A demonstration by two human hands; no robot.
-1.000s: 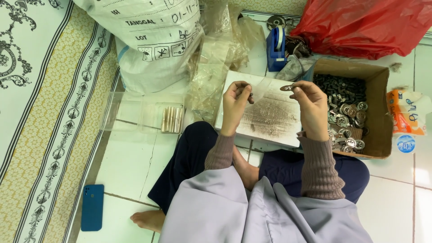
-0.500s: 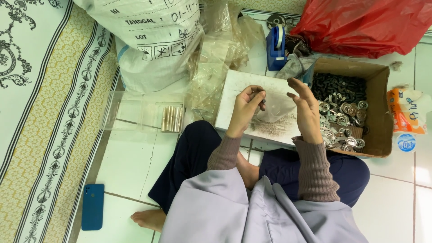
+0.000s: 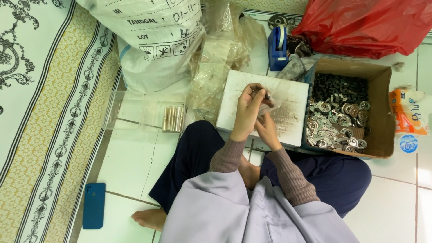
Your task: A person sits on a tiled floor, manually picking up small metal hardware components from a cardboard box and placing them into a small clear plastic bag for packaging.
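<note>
Lower left of the frame: blue phone [image 3: 94, 205] flat on white tiles. At centre, left hand [image 3: 249, 110] raised, fingertips pinching a small dark metal part [image 3: 266, 96]; right hand [image 3: 268, 129] just beneath, curled round a clear plastic bag [image 3: 270, 109]. Behind, white foam board [image 3: 243, 87]. Right: cardboard box [image 3: 380, 112] of metal fittings. Upper right: red plastic bag [image 3: 369, 22].

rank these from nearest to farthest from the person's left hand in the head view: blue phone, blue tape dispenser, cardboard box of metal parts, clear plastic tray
From the left hand:
1. Tape dispenser, just above, and cardboard box, to the right: too close to call.
2. Clear plastic tray, to the left on the floor.
3. Blue phone, far lower left by the mat.
</note>
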